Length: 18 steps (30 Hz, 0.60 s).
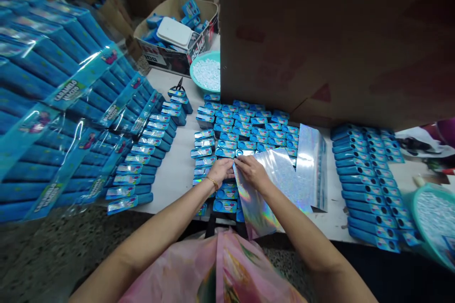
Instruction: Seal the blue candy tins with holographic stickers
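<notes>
Both hands meet over the middle rows of small blue boxes (225,206) on the white table. My left hand (221,172) has its fingers pinched together at the corner of a shiny holographic sheet (258,208). My right hand (250,170) grips the same sheet near that corner, with its fingers bent. The sheet hangs down from the hands toward the table's front edge. More shiny sheets (312,165) lie to the right, partly over the boxes. What lies between the fingertips is too small to make out.
Wrapped blue packs (67,90) are stacked at the left, beside a box row (142,158). A big cardboard box (320,33) stands behind. Box rows (359,180) and a teal basin (435,222) are at the right. Cutters (177,86), another basin (206,73) and a carton (167,59) sit behind left.
</notes>
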Each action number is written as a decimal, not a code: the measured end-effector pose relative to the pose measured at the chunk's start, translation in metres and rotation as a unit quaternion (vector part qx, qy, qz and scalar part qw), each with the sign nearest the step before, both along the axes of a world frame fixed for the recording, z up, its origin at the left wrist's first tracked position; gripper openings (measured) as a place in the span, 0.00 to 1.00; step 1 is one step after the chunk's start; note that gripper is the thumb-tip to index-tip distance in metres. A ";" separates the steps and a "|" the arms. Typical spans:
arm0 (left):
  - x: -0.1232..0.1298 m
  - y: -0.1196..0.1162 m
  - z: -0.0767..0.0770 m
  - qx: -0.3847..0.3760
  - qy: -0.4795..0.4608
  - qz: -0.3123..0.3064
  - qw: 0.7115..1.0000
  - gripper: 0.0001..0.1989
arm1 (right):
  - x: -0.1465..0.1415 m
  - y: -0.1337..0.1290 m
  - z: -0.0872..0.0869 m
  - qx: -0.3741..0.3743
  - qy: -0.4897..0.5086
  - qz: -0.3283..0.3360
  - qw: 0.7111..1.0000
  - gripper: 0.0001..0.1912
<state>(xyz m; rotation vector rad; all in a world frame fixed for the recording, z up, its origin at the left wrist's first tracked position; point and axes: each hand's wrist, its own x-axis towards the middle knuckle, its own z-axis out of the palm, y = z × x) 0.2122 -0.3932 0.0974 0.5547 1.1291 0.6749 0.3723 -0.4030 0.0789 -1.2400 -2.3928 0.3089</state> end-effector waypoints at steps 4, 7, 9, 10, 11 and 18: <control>-0.005 0.003 -0.011 0.054 0.075 -0.021 0.995 0.11 | 0.001 -0.004 0.013 0.000 -0.009 0.020 1.000 0.13; -0.015 0.013 -0.023 0.164 0.207 -0.053 0.963 0.10 | 0.002 -0.002 0.054 -0.037 -0.024 0.008 0.999 0.11; -0.023 0.021 -0.030 0.243 0.279 -0.068 0.926 0.10 | 0.001 0.007 0.086 -0.073 -0.015 -0.037 0.997 0.10; -0.028 0.024 -0.032 0.279 0.301 -0.069 0.909 0.09 | -0.001 0.015 0.100 -0.090 -0.008 -0.067 0.994 0.09; -0.032 0.027 -0.033 0.311 0.315 -0.064 0.894 0.08 | -0.003 0.024 0.111 -0.108 -0.001 -0.095 0.990 0.08; -0.059 0.049 -0.004 0.134 0.013 0.122 0.983 0.28 | -0.039 0.094 0.086 -0.307 0.170 -0.200 0.915 0.08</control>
